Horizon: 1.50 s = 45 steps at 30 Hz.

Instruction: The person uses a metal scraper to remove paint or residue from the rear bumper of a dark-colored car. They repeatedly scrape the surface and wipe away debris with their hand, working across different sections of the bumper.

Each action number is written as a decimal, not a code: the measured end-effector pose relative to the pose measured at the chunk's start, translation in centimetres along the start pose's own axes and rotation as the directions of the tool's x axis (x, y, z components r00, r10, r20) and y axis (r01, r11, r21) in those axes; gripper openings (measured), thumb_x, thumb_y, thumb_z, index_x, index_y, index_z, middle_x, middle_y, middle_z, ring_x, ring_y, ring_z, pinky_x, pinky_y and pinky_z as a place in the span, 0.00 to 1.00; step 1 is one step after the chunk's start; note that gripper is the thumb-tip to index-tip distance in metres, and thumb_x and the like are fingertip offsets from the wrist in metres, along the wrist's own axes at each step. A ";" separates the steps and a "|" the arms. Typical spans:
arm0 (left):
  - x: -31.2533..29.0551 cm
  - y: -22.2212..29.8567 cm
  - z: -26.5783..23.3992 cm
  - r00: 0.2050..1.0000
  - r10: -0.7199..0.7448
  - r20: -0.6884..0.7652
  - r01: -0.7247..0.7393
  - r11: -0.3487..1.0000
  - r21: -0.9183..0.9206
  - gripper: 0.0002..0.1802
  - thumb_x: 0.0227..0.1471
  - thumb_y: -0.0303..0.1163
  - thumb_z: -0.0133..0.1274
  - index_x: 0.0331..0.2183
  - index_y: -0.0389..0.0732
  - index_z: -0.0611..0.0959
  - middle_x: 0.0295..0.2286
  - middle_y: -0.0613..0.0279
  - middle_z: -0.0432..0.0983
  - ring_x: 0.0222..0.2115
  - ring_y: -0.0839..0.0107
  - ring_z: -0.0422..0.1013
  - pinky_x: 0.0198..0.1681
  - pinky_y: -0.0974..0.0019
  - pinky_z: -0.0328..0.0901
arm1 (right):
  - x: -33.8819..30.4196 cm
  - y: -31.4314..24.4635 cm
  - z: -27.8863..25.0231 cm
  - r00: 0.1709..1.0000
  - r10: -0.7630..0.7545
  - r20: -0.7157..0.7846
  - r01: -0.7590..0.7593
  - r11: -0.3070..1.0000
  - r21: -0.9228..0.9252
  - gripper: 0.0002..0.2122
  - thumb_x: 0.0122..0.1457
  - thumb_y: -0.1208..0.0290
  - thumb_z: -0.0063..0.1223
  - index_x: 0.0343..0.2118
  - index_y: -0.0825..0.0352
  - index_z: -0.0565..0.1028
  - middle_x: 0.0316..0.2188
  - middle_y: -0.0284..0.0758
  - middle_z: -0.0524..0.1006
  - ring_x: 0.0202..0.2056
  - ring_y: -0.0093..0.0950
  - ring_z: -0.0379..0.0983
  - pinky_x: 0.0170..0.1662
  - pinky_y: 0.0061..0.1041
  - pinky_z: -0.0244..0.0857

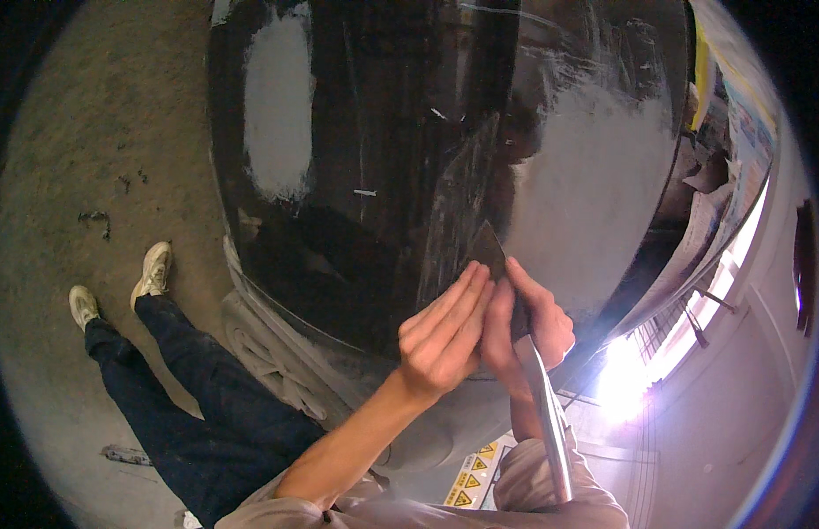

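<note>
Dark scraper blade (489, 249) pinched between left hand (442, 339) and right hand (528, 326) fingers, against black panel (383, 159).

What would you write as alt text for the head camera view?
Both hands, left hand and right hand, press a thin dark scraper blade against a large glossy black curved panel with dull grey patches. The person's dark trousers and pale shoes stand on a concrete floor.
</note>
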State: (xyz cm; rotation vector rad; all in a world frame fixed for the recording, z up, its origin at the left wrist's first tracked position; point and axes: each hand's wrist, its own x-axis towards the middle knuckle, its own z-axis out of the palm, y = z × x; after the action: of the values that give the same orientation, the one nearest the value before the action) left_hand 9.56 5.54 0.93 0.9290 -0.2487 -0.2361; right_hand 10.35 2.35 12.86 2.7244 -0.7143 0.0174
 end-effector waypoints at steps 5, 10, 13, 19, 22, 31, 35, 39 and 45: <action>0.3 -0.2 0.1 0.998 -0.032 0.050 0.031 0.999 0.024 0.13 0.53 0.18 0.60 0.41 0.21 0.86 0.45 0.34 0.83 0.50 0.45 0.80 0.51 0.55 0.78 | 0.6 0.3 0.4 0.999 -0.028 -0.017 0.028 0.999 -0.032 0.11 0.59 0.83 0.62 0.46 0.73 0.83 0.31 0.45 0.86 0.31 0.28 0.86 0.37 0.24 0.77; 3.2 -0.7 0.5 1.000 0.022 0.004 -0.022 1.000 0.015 0.13 0.54 0.19 0.60 0.41 0.21 0.86 0.46 0.34 0.82 0.51 0.45 0.80 0.51 0.55 0.78 | 3.3 -0.2 1.0 0.997 -0.036 -0.063 0.032 0.998 -0.061 0.11 0.60 0.83 0.62 0.46 0.74 0.82 0.35 0.47 0.86 0.35 0.31 0.86 0.41 0.25 0.78; 5.9 -2.0 1.1 0.997 0.064 -0.030 -0.064 0.998 0.024 0.14 0.52 0.19 0.60 0.41 0.22 0.86 0.47 0.35 0.82 0.51 0.45 0.80 0.51 0.55 0.78 | 6.1 0.0 1.5 0.998 0.031 -0.049 -0.030 0.999 0.025 0.10 0.62 0.83 0.60 0.46 0.74 0.82 0.37 0.45 0.86 0.39 0.28 0.85 0.45 0.24 0.76; 4.6 0.0 -0.5 0.998 0.047 -0.034 -0.048 0.999 -0.017 0.15 0.50 0.15 0.58 0.41 0.22 0.87 0.47 0.37 0.83 0.52 0.45 0.79 0.52 0.54 0.77 | 4.8 -1.0 -0.5 0.999 0.025 0.038 -0.026 1.000 0.007 0.10 0.61 0.84 0.60 0.45 0.71 0.82 0.37 0.46 0.86 0.38 0.31 0.86 0.45 0.26 0.77; 1.8 1.7 -0.8 0.994 -0.080 0.069 0.082 0.996 -0.030 0.16 0.49 0.15 0.60 0.42 0.23 0.87 0.47 0.37 0.83 0.52 0.46 0.79 0.54 0.54 0.76 | 1.9 -1.0 -1.0 1.000 0.028 -0.009 -0.028 0.999 0.042 0.11 0.58 0.83 0.63 0.44 0.72 0.83 0.33 0.46 0.86 0.33 0.32 0.87 0.40 0.28 0.78; 0.2 -0.2 -0.7 0.995 -0.090 0.048 0.092 0.995 -0.042 0.16 0.49 0.16 0.63 0.43 0.21 0.86 0.48 0.36 0.82 0.52 0.45 0.79 0.53 0.54 0.76 | 0.2 0.4 1.2 0.999 -0.039 -0.016 0.039 0.999 -0.012 0.11 0.56 0.84 0.64 0.43 0.74 0.83 0.33 0.48 0.86 0.32 0.34 0.87 0.37 0.28 0.79; 1.0 -0.3 -0.5 0.996 -0.072 0.054 0.074 0.997 -0.025 0.16 0.49 0.17 0.62 0.42 0.21 0.86 0.47 0.35 0.82 0.52 0.45 0.79 0.52 0.55 0.77 | 1.1 -0.3 1.0 0.999 -0.028 -0.019 0.026 0.996 -0.089 0.11 0.56 0.84 0.64 0.43 0.72 0.84 0.34 0.47 0.86 0.34 0.35 0.87 0.39 0.29 0.79; 2.6 -0.5 0.3 0.998 -0.040 0.040 0.041 0.999 -0.009 0.15 0.50 0.17 0.61 0.42 0.22 0.86 0.47 0.36 0.82 0.52 0.45 0.80 0.51 0.56 0.78 | 3.1 -0.1 0.4 1.000 0.010 0.002 -0.010 0.994 -0.111 0.11 0.57 0.83 0.63 0.44 0.70 0.84 0.35 0.46 0.86 0.35 0.34 0.87 0.40 0.27 0.78; 3.1 -1.0 0.8 0.999 0.037 0.006 -0.037 0.999 0.034 0.15 0.49 0.15 0.59 0.42 0.24 0.87 0.47 0.37 0.83 0.51 0.46 0.80 0.50 0.57 0.78 | 3.9 1.2 -0.1 0.995 0.086 0.055 -0.090 0.993 0.079 0.09 0.59 0.83 0.62 0.43 0.71 0.84 0.31 0.42 0.86 0.29 0.25 0.84 0.36 0.21 0.75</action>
State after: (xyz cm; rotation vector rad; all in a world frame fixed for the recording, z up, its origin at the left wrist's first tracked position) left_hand 12.17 3.40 0.93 0.9563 -0.2756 -0.2006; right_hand 13.19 -0.47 13.69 2.7771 -0.8662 -0.0034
